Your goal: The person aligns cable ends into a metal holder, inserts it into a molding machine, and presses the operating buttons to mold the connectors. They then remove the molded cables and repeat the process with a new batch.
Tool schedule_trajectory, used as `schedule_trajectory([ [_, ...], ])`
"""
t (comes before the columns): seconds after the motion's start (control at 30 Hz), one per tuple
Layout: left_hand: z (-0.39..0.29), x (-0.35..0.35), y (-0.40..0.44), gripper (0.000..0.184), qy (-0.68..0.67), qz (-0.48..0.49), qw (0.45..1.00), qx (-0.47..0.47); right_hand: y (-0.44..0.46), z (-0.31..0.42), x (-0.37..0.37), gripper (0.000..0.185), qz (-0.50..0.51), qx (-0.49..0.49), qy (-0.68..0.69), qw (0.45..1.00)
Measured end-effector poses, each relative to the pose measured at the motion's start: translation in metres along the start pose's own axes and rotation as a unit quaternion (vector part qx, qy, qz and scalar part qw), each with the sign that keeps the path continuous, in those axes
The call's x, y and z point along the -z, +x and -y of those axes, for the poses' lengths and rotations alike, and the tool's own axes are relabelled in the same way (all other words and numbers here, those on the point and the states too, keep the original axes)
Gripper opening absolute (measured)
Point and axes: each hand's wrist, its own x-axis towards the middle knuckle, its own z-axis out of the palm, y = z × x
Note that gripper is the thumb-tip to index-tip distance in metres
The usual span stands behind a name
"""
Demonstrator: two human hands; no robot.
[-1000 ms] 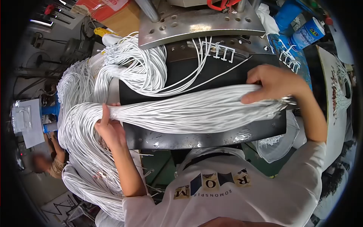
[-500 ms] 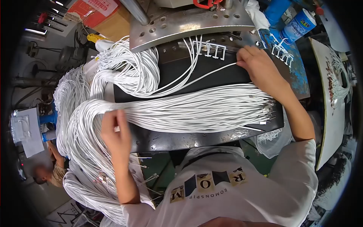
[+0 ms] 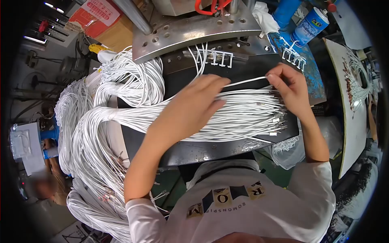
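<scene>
My right hand [image 3: 289, 87] pinches the end of a single white cable [image 3: 247, 81] between thumb and fingertips, above the right end of a thick bundle. That bundle of white cables [image 3: 243, 115] lies across the black work surface, its connector ends towards the right. My left hand [image 3: 192, 107] is stretched over the bundle, thumb apart from the fingers, its fingertips close to the single cable. Part of that cable is hidden behind the left hand. Behind it, more white cables [image 3: 142, 79] lie coiled.
A metal press plate [image 3: 194, 34] overhangs the back. White plastic moulded pieces [image 3: 221, 58] lie under its edge and on the blue surface at right, near a spray can [image 3: 310, 26]. Cables hang off the left side. A person [image 3: 54, 178] is at far left.
My left hand has moved right and up from the left end of the bundle to over its middle. The right hand has come lower and slightly right, still holding the cable end.
</scene>
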Motion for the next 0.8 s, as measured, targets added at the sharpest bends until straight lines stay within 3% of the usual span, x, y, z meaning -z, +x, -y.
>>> schedule_trajectory([
  [0.1,0.015,-0.014,0.020,0.030,0.007,0.127,0.991,0.039,-0.003,0.015,0.004,0.011,-0.001,0.133,-0.255,0.958],
  [0.13,0.020,-0.012,0.023,0.032,0.016,0.165,0.983,0.072,-0.003,0.020,0.007,0.013,0.029,0.095,-0.255,0.962],
  [0.23,0.031,-0.003,0.031,0.035,-0.067,0.239,0.957,0.151,0.015,0.015,0.012,0.018,0.115,0.163,-0.215,0.956],
  [0.3,0.039,-0.006,0.031,0.038,-0.115,0.260,0.945,0.160,0.035,0.015,0.002,0.021,0.089,0.185,-0.266,0.942],
  [0.33,0.045,-0.009,0.028,0.033,-0.147,0.237,0.952,0.124,0.047,0.014,-0.009,0.023,0.076,0.194,-0.290,0.934],
  [0.43,0.049,-0.013,0.026,0.023,-0.234,0.252,0.924,0.165,0.080,-0.006,-0.046,0.031,0.067,0.234,-0.345,0.906],
  [0.6,0.052,-0.020,0.020,0.017,-0.267,0.218,0.922,0.174,0.089,-0.002,-0.044,0.027,0.128,0.184,-0.400,0.888],
  [0.7,0.052,-0.022,0.018,0.016,-0.261,0.197,0.931,0.162,0.068,0.002,-0.025,0.027,0.134,0.187,-0.393,0.890],
  [0.73,0.051,-0.022,0.019,0.015,-0.253,0.190,0.936,0.154,0.064,0.008,-0.025,0.023,0.123,0.236,-0.313,0.912],
  [0.8,0.048,-0.020,0.021,0.015,-0.233,0.178,0.945,0.148,0.054,0.022,-0.030,0.017,0.163,0.160,-0.244,0.942],
])
